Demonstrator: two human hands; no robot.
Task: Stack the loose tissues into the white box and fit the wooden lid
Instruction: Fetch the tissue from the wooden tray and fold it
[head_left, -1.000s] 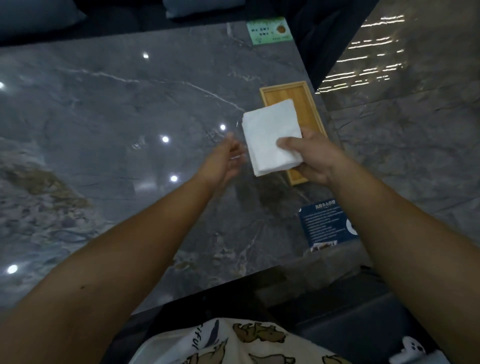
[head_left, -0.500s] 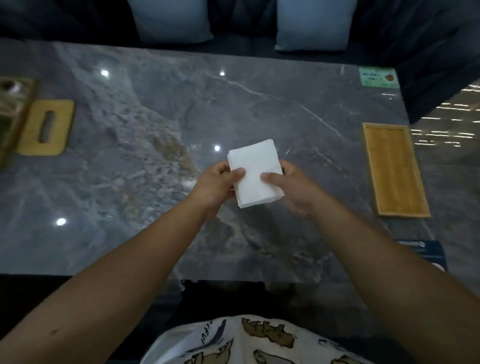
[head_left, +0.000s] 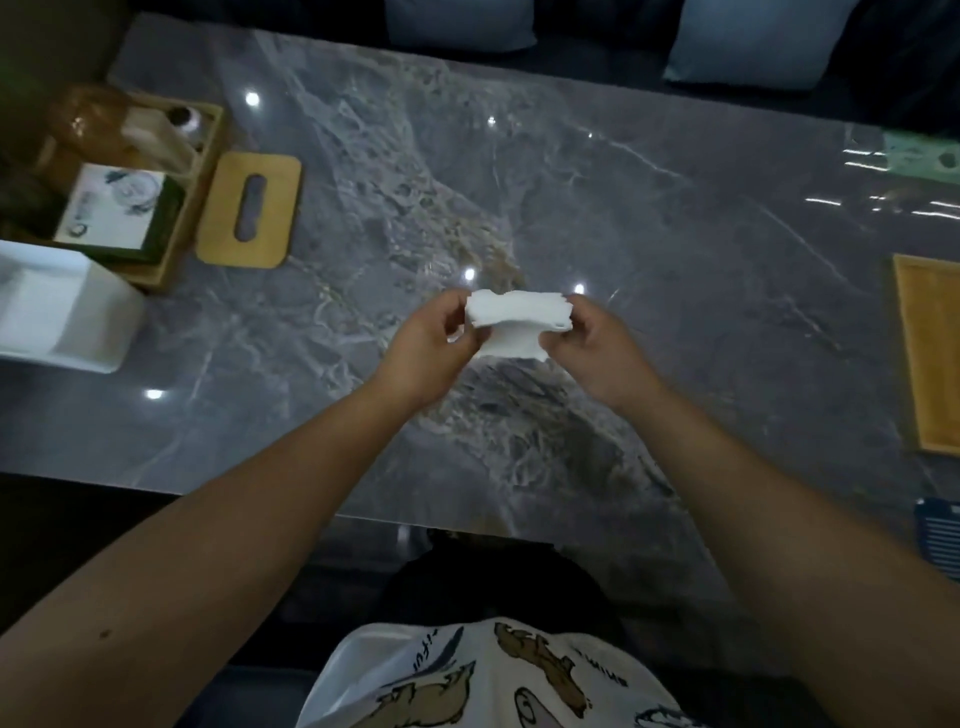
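Note:
A white stack of tissues is held above the middle of the grey marble table. My left hand grips its left end and my right hand grips its right end; the stack is bent between them. The white box stands open at the table's left edge, well to the left of my hands. The wooden lid, with an oval slot, lies flat on the table just behind and right of the box.
A wooden organiser with cards and small items stands at the far left behind the box. A wooden tray lies at the right edge. Cushions line the far side. A blue card lies near the right front corner.
The view has swung left, bringing the white box and organiser into sight. Both hands now grip the tissue stack, which has bent from flat into a curve.

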